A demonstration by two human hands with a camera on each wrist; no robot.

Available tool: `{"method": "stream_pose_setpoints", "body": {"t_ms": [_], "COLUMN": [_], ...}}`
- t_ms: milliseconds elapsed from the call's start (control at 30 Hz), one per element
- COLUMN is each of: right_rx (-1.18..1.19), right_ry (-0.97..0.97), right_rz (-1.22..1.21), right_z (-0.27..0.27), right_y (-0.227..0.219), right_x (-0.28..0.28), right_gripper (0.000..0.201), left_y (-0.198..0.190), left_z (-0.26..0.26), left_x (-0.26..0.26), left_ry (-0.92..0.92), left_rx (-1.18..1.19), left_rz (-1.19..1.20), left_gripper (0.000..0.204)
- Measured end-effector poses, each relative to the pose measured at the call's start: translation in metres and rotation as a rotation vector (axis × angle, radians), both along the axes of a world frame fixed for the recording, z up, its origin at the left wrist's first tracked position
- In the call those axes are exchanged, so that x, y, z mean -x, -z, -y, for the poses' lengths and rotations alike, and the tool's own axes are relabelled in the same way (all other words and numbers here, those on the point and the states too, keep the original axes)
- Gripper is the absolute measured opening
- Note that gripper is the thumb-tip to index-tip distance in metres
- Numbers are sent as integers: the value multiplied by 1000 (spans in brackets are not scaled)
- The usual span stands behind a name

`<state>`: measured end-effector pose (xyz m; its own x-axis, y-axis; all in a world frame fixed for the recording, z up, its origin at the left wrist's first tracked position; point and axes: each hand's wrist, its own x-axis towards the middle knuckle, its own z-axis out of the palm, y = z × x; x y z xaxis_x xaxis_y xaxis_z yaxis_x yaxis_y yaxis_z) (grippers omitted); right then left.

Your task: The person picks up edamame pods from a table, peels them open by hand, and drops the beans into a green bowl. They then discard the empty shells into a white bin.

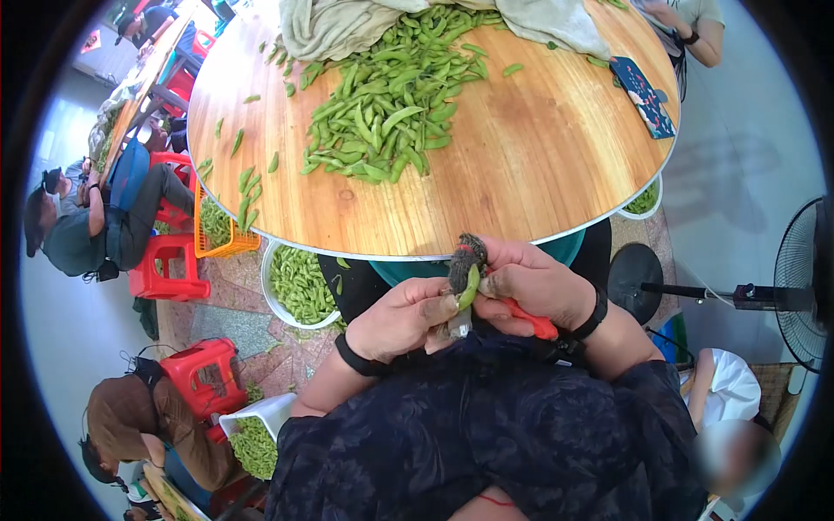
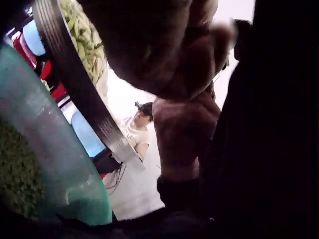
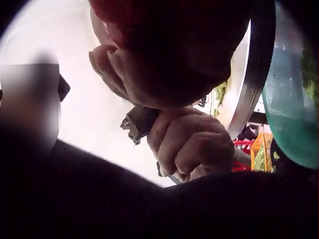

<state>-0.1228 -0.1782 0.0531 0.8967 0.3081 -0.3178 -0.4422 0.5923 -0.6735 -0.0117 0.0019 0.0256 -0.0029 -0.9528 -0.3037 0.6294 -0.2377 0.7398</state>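
My left hand [image 1: 395, 321] pinches a green soybean pod [image 1: 470, 288] between thumb and fingers, in front of the table edge. Right beside it, my right hand [image 1: 540, 282] curls round a red-handled tool [image 1: 537, 325], its working end hidden by the fingers. A dark, mottled wrapping [image 1: 466, 257] with a red band stands upright between the two hands, overlapping the pod. In the right wrist view, a greyish, frayed tube [image 3: 135, 123] sticks out beside the left hand [image 3: 192, 144]. In the left wrist view both hands are dark.
A heap of soybean pods [image 1: 382, 113] lies on the round wooden table [image 1: 521, 174], with cloth [image 1: 334, 30] behind. Below the edge is a green tub [image 2: 65, 144]. A white bucket [image 1: 268, 291] of pods, an orange basket [image 1: 228, 247] and a fan [image 1: 795, 282] stand around; people sit left.
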Motion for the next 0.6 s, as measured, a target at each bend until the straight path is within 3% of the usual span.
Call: {"method": "stream_pose_setpoints", "body": {"t_ms": [67,100,167,267,333,400,433,500,567,600], "right_rx": [69,161,252,279,491,616,742,744,743,569], "right_ry": [33,86,135,150,167,169,169,217,269,187], "right_rz": [19,7,-5,50,133,231,329,433,539,387], "right_z": [-2,-3,-6,-10,-11,-13,-15,-18,-18,-16], "right_y": [3,5,9,12,12,14,17,24,22,15], "right_x": [-1,-2,-1,-2,-1,1,3,4,4,3], "right_gripper": [19,18,17,13,10,11,12,13,14,15], "left_y": [0,1,2,0,1,2,1,-3,10,13], "left_z": [3,4,4,5,2,-1,0,4,1,4], "left_x": [1,2,3,5,3,3,4,7,4,2], "left_ry": [-68,-64,-217,-284,-285,-188,-187,-289,-270,-162], "left_rx": [23,22,231,192,176,-13,-15,-330,-245,-49], "left_rz": [368,365,1289,1343,1360,722,720,1,-102,-288], "left_gripper": [17,17,11,9,10,11,11,16,21,22]}}
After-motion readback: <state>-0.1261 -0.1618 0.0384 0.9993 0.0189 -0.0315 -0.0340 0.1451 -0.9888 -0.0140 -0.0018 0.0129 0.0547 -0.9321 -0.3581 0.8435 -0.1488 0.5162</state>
